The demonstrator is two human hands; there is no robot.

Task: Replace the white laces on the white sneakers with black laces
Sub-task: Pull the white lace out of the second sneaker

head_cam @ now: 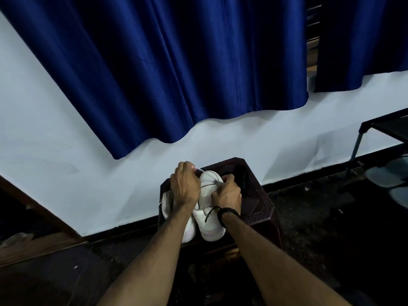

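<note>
Two white sneakers [207,221] sit side by side on a dark plastic stool [260,202] by the wall, heels toward the camera. Left hand [184,184] has a curled grip pinching a thin white lace [209,174] near the toe end; right hand [226,195] curls on the lace at the right sneaker's eyelets. Judged step: unthreading white lace. Pull straight, one eyelet at a time, steadying the shoe. Uppers look smooth, leather-like; lace thin, limp. Black bundle [244,175] behind, maybe black laces, can't tell.

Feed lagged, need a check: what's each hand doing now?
Left hand: fingers curled, pinching a white lace.
Right hand: fingers curled on the right sneaker at its lace.
</note>
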